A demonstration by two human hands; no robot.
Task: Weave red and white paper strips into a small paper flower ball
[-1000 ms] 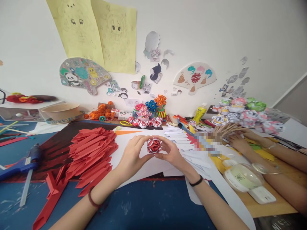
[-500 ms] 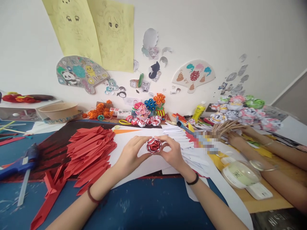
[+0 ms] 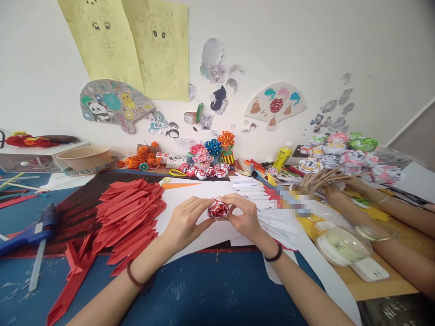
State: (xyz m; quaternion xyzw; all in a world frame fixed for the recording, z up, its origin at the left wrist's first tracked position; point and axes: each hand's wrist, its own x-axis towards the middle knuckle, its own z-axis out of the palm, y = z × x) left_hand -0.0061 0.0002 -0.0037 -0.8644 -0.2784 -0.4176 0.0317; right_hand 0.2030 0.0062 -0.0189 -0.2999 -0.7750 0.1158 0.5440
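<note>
A red-and-white paper rose (image 3: 218,209) is held between my two hands, above the white paper sheet (image 3: 183,217). My left hand (image 3: 186,217) pinches its left side with fingers on top and the thumb below. On the other side, my right hand (image 3: 245,216) grips it with fingertips and thumb, so both hands are closed on the rose. Left of my hands lies a pile of folded red paper strips (image 3: 129,217). White folded paper strips (image 3: 272,222) lie beyond and to the right of my right hand. The rose's underside is hidden.
A blue glue gun (image 3: 41,228) lies at the left. Several finished paper roses (image 3: 204,172) sit at the back. On the right, another person's hands (image 3: 336,190) are by a bunch of paper flowers (image 3: 340,158). A clear round container (image 3: 343,244) stands near that person's arm.
The rose has tilted between my fingers, and my hands have shifted slightly around it. Both hands keep their hold. The other person's bunch of flowers has moved a little.
</note>
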